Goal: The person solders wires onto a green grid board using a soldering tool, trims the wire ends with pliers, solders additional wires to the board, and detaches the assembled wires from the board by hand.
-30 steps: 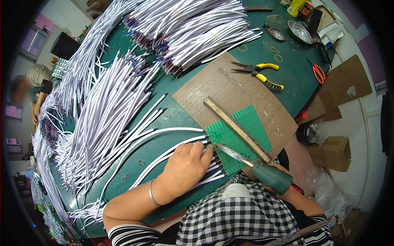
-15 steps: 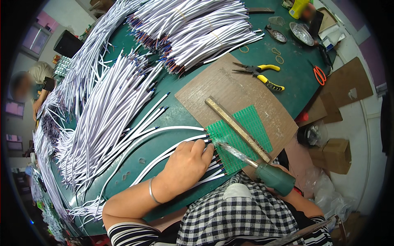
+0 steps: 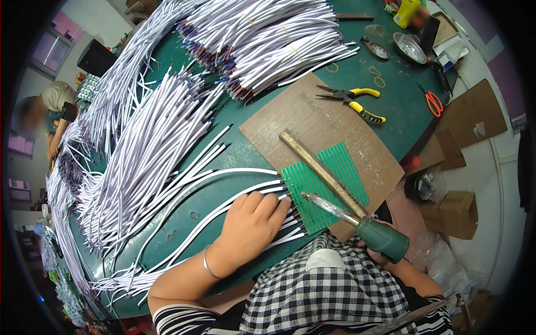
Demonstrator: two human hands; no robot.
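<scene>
A green circuit board panel (image 3: 349, 170) lies on a brown board (image 3: 365, 137), with a brass-coloured bar (image 3: 324, 174) across it. White cables (image 3: 223, 173) run from the left to the panel's left edge, with their bare ends at it. My left hand (image 3: 254, 223) is closed at that edge, its fingertips pinching a white cable; other cables pass under the hand. My right hand (image 3: 375, 255), mostly hidden behind the green handle, holds a soldering iron (image 3: 385, 240). Its tip is over the panel's left part, just right of my left fingertips; whether it touches cannot be told.
Bundled white cables (image 3: 262, 44) and loose ones (image 3: 145, 151) cover the table's left and far side. Yellow-handled pliers (image 3: 352, 100) lie on the brown board. Beyond are red-handled scissors (image 3: 433, 103), a metal bowl (image 3: 410, 47) and rubber bands (image 3: 377, 75). At far left is another person's arm (image 3: 57, 139).
The soldering iron has shifted slightly to the right, its tip farther from my left fingertips. My left hand has barely moved. The person at far left has leaned toward the table.
</scene>
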